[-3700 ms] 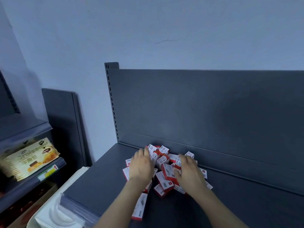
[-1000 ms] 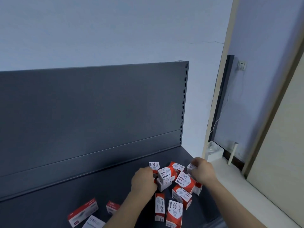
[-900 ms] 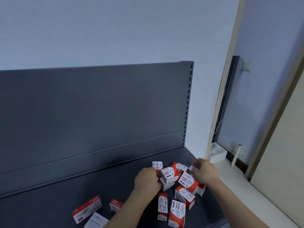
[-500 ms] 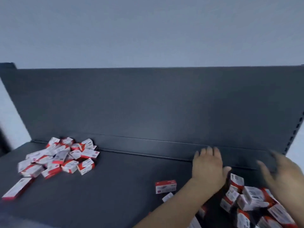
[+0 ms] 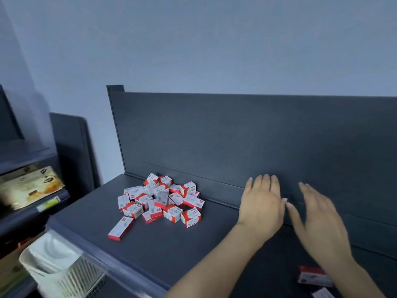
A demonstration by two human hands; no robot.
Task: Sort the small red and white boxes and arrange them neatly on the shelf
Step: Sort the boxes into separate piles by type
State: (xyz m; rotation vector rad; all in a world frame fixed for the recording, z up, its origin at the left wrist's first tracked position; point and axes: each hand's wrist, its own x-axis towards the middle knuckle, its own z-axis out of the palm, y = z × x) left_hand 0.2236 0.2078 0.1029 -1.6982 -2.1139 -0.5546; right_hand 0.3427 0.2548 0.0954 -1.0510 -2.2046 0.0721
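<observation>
Scanning from the left, I log a yellow printed packet (image 5: 30,186) on the neighbouring rack. Below it a white slatted plastic basket (image 5: 62,269) sits just under the front lip of the dark grey metal shelf (image 5: 171,244).

On the shelf's left part one long red and white box (image 5: 121,228) lies flat, apart from the rest. Its long axis runs near-left to far-right, with the far end aimed at the heap. Just beyond it is a jumbled pile of small red and white cardboard boxes (image 5: 161,201), reaching back to the upright dark grey back panel (image 5: 236,136). The boxes face every way, some flat, some tipped on edge, with no common axis.

Right of the pile is the left hand (image 5: 261,205): palm down, fingers straight and close together, pointing at the back panel, gripping nothing. The right hand (image 5: 318,218) is just beside it, thumbs nearly meeting, fingers spread, likewise empty and motion-blurred. I cannot tell whether either palm touches the shelf.

At lower right, near the right forearm, a blurred red and white box (image 5: 313,276) lies flat, long axis roughly left-right.
</observation>
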